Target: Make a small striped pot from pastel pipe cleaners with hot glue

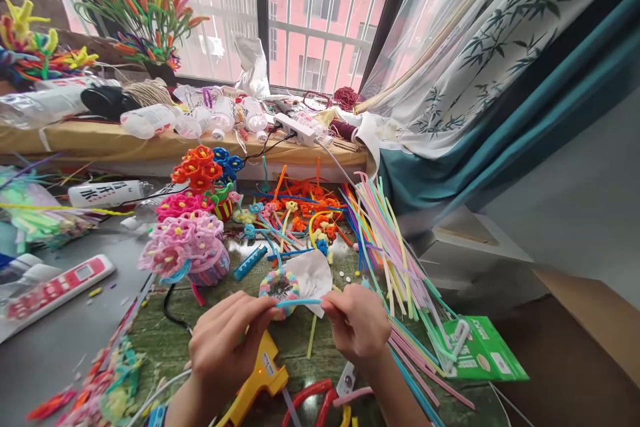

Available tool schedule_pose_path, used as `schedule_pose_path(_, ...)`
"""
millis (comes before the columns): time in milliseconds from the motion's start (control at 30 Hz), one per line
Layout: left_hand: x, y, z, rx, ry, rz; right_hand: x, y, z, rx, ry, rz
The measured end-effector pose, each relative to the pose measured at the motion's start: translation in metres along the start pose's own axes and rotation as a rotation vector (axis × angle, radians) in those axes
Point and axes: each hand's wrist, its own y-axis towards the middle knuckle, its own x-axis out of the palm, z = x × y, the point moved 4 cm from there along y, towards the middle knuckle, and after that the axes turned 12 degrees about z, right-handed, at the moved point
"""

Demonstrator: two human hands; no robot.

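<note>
A short light-blue pipe cleaner (300, 303) is stretched level between my two hands. My left hand (227, 333) pinches its left end, and my right hand (357, 321) pinches the right end with curled fingers. Just behind the strip, a pastel fuzzy ring (265, 283) lies on the green table, beside a crumpled white paper (313, 273). Below my left hand sits a yellow glue gun (267, 370), partly covered by the hand. Red-handled pliers (327, 403) lie at the bottom, between my forearms.
Pink fuzzy flowers (183, 243) and orange ones (197, 168) stand behind my left hand. Long pastel pipe cleaners (385, 240) spread along the right, near a green packet (487, 347). A teal tube (250, 262) lies behind the hands. Bottles (150, 121) line the sill.
</note>
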Motion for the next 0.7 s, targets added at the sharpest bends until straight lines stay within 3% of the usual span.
schedule_pose_path(200,0.005,-0.01,-0.007,0.078,0.095,-0.023,0.01,-0.005,0.006,0.043,-0.006,-0.05)
schedule_pose_path(433,0.006,-0.013,-0.016,0.07,0.098,-0.072,0.017,-0.009,0.013,0.104,-0.035,-0.071)
schedule_pose_path(700,0.001,-0.007,-0.015,-0.038,0.107,-0.211,0.017,-0.013,0.019,0.1,-0.035,-0.061)
